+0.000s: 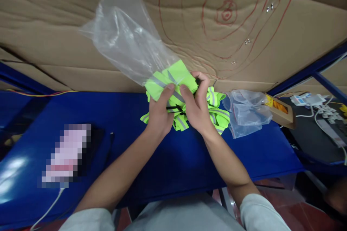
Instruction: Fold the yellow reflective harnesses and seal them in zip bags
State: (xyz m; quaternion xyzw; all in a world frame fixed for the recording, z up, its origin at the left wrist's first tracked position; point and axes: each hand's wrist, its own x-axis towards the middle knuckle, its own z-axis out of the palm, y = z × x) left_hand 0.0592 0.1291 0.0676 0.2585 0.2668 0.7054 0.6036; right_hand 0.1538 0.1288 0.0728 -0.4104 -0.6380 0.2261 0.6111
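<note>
Both hands hold a folded bundle of neon yellow-green reflective straps [177, 72] with grey stripes. My left hand [159, 110] grips its near left side, thumb on top. On the right side, my right hand [197, 106] is closed round it, thumb pressed on the front and fingers curled behind. A clear plastic bag [127, 32] extends up and left from the bundle; its lower end lies over the far part of the straps. Short black cords show between the hands. More neon reflective straps [219, 113] lie in a loose pile on the table beneath and beside my hands.
Several clear plastic bags [249, 113] lie right of the pile, beside a small brown box [280, 110]. A blurred-out device with a white cable [50, 205] lies on the blue table [173, 166] at left, near a black cable [110, 144]. A cardboard wall [189, 43] stands behind.
</note>
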